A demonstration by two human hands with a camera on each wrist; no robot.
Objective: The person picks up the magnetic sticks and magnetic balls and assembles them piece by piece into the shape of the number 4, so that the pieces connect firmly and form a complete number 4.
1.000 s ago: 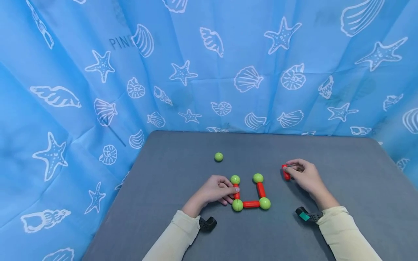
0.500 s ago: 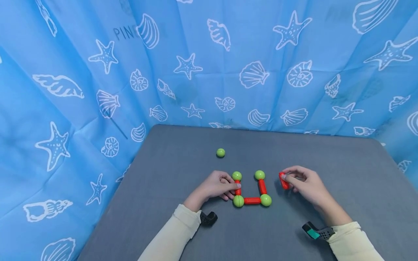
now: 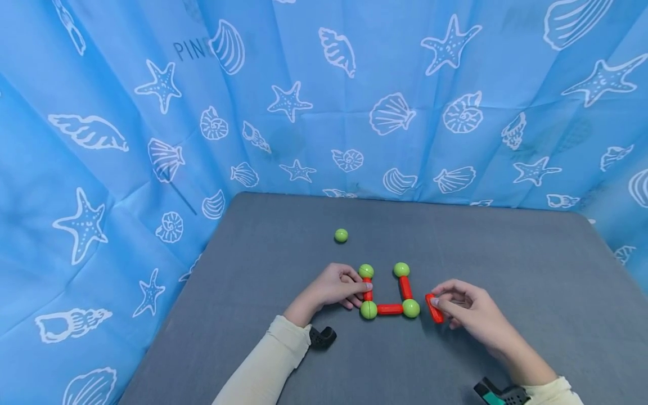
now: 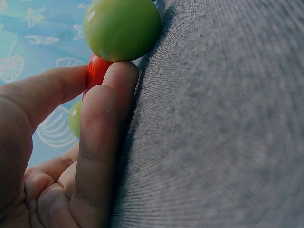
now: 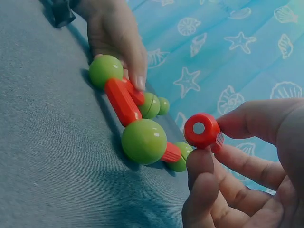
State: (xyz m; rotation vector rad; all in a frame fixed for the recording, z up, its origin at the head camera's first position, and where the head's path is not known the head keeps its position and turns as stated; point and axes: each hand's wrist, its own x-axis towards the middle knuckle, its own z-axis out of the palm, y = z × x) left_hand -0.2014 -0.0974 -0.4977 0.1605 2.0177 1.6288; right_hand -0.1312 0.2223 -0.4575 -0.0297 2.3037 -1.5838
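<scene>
Green balls and red magnetic rods form a U on the table, its open side facing the curtain. With thumb and fingers my left hand (image 3: 329,289) pinches the U's left rod (image 3: 368,296), between the back left ball (image 3: 367,271) and front left ball (image 4: 122,28). My right hand (image 3: 476,314) pinches a loose red rod (image 3: 434,309) just right of the front right ball (image 3: 411,308), apart from it. In the right wrist view, this held rod (image 5: 202,130) shows a round silvery magnet at its end. The back right ball (image 3: 401,270) tops the right rod (image 3: 405,287).
A single green ball (image 3: 341,235) lies farther back on the grey cloth-covered table (image 3: 283,236). Behind and to the left hangs a blue curtain (image 3: 324,124) with white shells and starfish. Each wrist wears a black band.
My right hand has brought the loose rod toward me and slightly left, closer to the front right ball. The left hand keeps its grip on the left rod. The head view shifted slightly.
</scene>
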